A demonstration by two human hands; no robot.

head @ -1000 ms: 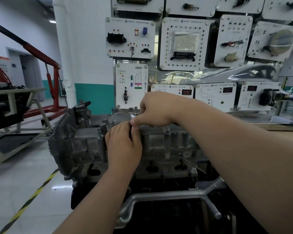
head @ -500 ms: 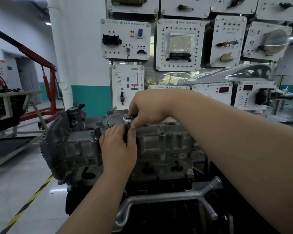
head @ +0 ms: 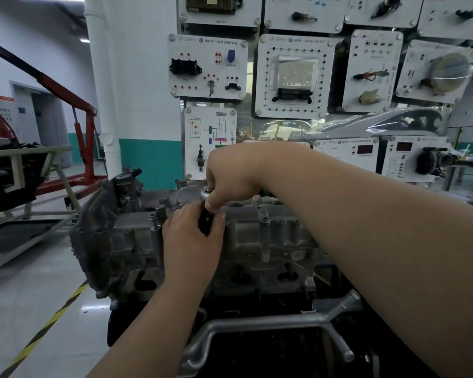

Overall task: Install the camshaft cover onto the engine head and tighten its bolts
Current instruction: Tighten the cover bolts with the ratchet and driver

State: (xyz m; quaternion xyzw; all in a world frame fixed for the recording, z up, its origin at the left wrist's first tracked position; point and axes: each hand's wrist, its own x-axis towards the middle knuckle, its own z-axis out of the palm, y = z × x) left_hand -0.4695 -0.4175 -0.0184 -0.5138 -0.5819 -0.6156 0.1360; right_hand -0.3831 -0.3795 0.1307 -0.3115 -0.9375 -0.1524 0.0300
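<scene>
The grey cast camshaft cover (head: 260, 230) sits on top of the engine head (head: 137, 257) in the middle of the view. A ratchet with a shiny round head (head: 206, 192) stands over the cover's upper edge. My right hand (head: 235, 175) grips the ratchet head from above, thumb pointing down. My left hand (head: 193, 238) is curled round a dark socket or extension (head: 204, 221) just below the ratchet head. A bolt (head: 154, 223) stands up from the cover left of my left hand. The bolt under the tool is hidden.
A silver coolant pipe (head: 257, 327) runs across the engine front below my arms. Training panels (head: 290, 75) cover the wall behind. A red engine hoist (head: 79, 124) and another engine stand (head: 19, 170) are at the left; yellow-black floor tape (head: 47, 326) runs lower left.
My view has shifted a little, so the engine sits lower and further left. Both hands stay on the ratchet and socket at the same spot on the cover.
</scene>
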